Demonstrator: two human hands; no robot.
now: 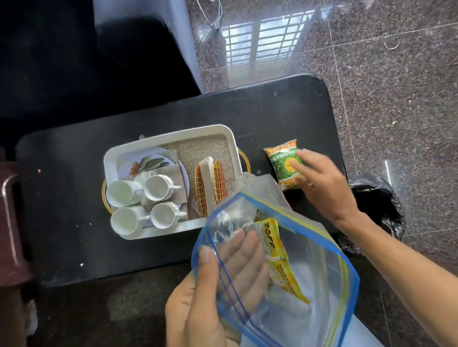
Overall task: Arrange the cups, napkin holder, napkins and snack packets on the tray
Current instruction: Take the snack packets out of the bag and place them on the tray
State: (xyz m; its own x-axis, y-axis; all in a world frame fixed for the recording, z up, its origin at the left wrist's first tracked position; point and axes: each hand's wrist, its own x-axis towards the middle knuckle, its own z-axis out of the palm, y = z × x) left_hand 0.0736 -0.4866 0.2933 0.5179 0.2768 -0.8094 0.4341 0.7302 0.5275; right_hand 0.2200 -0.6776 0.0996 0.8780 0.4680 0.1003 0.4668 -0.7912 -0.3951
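Yellow packet (277, 255) — half-hidden inside bag (326, 292).

Tray's (167, 136) far-right corner bare — cups (122, 192), napkin holder (218, 179), bag (310, 265) block the rest.

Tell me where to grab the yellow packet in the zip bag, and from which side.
Pinch the yellow packet at its upper ZOFF end, reaching down through the open mouth of the zip bag with the right hand. That end lies nearest the mouth, and the left hand holds the bag open.
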